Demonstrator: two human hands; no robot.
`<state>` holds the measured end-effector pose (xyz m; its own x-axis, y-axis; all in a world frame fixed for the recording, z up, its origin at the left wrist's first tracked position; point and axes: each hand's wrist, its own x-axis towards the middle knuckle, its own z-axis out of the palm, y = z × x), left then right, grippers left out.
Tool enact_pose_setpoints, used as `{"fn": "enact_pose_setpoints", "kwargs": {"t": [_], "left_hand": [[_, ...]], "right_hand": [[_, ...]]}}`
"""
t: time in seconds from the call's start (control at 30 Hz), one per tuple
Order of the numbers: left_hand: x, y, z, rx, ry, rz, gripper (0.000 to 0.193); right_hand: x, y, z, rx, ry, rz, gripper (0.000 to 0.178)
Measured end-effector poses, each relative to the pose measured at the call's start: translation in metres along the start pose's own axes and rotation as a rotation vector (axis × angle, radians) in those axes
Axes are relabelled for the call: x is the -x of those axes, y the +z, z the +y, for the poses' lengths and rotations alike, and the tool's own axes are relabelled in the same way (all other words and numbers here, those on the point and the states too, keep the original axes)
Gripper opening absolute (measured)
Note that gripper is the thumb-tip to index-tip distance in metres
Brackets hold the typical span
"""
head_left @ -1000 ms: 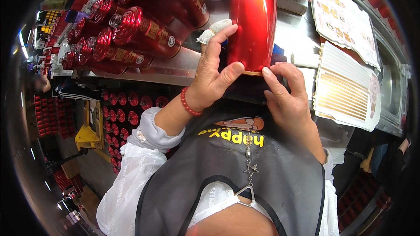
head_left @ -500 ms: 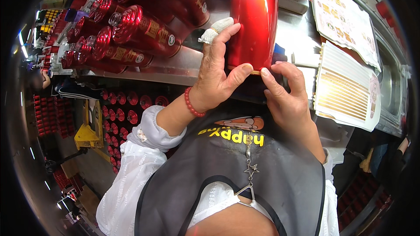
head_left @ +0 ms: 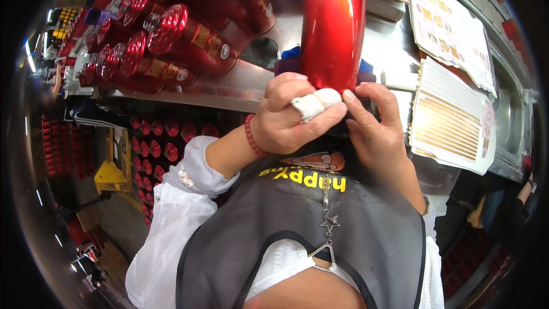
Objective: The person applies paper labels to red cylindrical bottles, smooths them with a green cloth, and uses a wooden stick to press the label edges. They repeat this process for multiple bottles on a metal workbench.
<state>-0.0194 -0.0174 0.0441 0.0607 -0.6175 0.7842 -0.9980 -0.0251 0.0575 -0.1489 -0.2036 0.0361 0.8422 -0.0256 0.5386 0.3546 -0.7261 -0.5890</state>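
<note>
Here, beyond the grey apron (head_left: 366, 234), the left hand (head_left: 284, 117) lies half-curled at 7 o'clock from a glossy red container (head_left: 334, 28), its white-wrapped finger by the near end; its hold cannot be told. The right hand (head_left: 377, 120), at 5 o'clock, is partly open, one fingertip at that rim. Gold-striped sheets (head_left: 449, 123) occupy 4 o'clock; red bottles (head_left: 189, 40), 9 o'clock.

Left hand (head_left: 284, 119) curled, right hand (head_left: 376, 123) half-curled; hands close together.
</note>
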Motion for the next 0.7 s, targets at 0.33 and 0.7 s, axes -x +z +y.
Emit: {"fn": "enact_pose_setpoints", "kwargs": {"t": [0.33,0.7], "left_hand": [[0.038,-0.003,0.001,0.275,-0.666,0.034,0.041],[0.025,0.001,-0.018,0.457,-0.748,-0.133,0.063]], "right_hand": [[0.001,-0.002,0.000,0.018,0.022,-0.045,0.070],[0.005,-0.001,0.000,0.007,0.089,-0.055,0.070]]}}
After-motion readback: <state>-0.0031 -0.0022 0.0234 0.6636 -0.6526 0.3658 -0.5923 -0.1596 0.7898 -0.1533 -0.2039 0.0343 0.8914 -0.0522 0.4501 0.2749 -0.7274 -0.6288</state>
